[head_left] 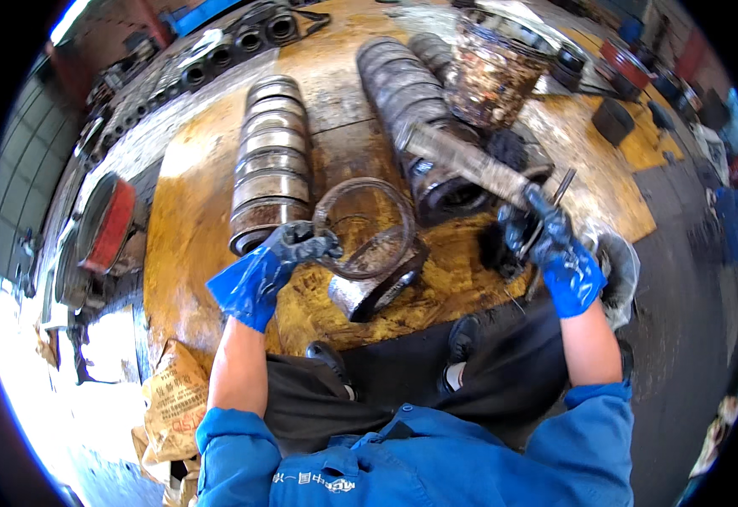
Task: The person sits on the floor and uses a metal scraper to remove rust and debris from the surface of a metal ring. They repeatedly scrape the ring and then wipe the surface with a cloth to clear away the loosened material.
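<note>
Both my hands wear grimy blue rubber gloves. My left hand is closed on the near-left rim of a thin, greasy metal ring, held up over the table. Beneath the ring, a short, thick metal sleeve lies tilted on the oily yellow tabletop. Over on the right, my right hand is closed round a flat, pale bar-shaped tool, blurred by motion, which points to the far left. A thin dark rod also passes by its fingers; whether they grip it is unclear.
A row of cleaned metal rings lies at the left, a darker greasy row farther right. A grease-caked bucket stands beyond my right hand. A bag-lined bin stands beside my right forearm, a brown paper sack at lower left.
</note>
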The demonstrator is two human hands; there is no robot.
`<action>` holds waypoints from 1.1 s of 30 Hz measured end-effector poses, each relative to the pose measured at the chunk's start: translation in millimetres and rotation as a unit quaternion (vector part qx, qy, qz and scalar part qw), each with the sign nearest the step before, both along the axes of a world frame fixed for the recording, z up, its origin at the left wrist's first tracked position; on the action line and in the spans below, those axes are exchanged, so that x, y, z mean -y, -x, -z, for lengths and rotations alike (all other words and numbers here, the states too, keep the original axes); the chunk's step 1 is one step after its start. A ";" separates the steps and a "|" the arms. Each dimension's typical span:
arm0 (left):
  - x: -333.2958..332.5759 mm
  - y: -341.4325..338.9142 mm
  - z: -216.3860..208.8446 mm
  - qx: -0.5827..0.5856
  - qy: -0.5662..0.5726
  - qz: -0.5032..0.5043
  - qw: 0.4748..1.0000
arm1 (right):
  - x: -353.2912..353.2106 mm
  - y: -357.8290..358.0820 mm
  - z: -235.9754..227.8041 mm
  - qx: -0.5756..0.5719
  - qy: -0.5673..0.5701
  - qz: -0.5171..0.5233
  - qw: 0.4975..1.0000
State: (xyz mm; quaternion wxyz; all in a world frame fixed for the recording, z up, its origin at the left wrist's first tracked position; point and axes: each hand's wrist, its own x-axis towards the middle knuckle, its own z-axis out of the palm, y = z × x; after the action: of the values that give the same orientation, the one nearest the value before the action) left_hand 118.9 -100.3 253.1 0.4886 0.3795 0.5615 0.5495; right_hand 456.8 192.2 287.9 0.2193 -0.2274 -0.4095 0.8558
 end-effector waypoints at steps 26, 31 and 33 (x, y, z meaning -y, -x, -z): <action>-8.8 -3.3 38.9 -0.046 0.108 -0.112 0.987 | -6.7 -398.1 258.6 0.766 -0.504 0.050 0.396; -15.8 -5.7 38.9 -0.035 0.086 -0.121 0.988 | 16.3 -447.5 223.2 0.625 -0.585 0.158 0.492; -7.3 -5.4 29.2 -0.033 0.071 -0.136 0.988 | 2.4 -429.7 208.2 0.562 -0.490 0.296 0.597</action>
State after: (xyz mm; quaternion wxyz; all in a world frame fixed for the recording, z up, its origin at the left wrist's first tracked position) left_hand 124.3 -93.0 223.9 0.4159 0.2817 0.6615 0.5569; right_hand 886.6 189.8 79.7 0.2657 -0.6304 -0.7199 0.1174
